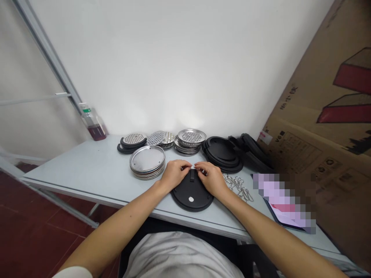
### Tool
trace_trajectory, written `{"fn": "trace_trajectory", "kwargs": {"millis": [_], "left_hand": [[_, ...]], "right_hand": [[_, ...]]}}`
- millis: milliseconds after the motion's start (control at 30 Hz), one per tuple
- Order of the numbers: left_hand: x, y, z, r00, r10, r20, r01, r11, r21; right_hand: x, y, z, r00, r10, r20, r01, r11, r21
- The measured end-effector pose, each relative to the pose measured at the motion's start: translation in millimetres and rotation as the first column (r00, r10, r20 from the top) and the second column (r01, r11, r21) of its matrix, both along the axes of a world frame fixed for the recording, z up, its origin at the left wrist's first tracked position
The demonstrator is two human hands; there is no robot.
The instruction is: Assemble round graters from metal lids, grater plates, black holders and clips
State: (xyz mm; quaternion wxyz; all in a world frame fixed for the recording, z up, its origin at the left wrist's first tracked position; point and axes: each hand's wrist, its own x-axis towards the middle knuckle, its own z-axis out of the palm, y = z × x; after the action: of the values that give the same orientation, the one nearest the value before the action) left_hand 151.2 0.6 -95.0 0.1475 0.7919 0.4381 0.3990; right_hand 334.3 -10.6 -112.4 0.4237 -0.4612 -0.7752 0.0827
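Observation:
A round black plastic disc (191,195) with a small white dot lies flat on the grey table (87,173) right in front of me. Both hands rest on its far edge. My left hand (173,174) and my right hand (211,177) pinch a small silver metal clip (191,168) between their fingertips, just above a tab on the disc. Fingers of both hands are curled.
A stack of shallow metal trays (147,161) stands left of my hands. Behind are perforated metal discs (191,137), black rings (131,143) and stacked black lids (223,152). Loose metal clips (239,185) lie at right, next to a large cardboard box (324,127). A bottle (94,124) stands far left.

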Motion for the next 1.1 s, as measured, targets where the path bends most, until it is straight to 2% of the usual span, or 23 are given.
{"fn": "trace_trajectory", "kwargs": {"millis": [1100], "left_hand": [[-1.4,-1.5,0.6,0.999,0.034,-0.007,-0.034,0.998,-0.057]], "right_hand": [[0.0,0.3,-0.1,1.0,-0.006,0.009,0.006,1.0,-0.016]]}}
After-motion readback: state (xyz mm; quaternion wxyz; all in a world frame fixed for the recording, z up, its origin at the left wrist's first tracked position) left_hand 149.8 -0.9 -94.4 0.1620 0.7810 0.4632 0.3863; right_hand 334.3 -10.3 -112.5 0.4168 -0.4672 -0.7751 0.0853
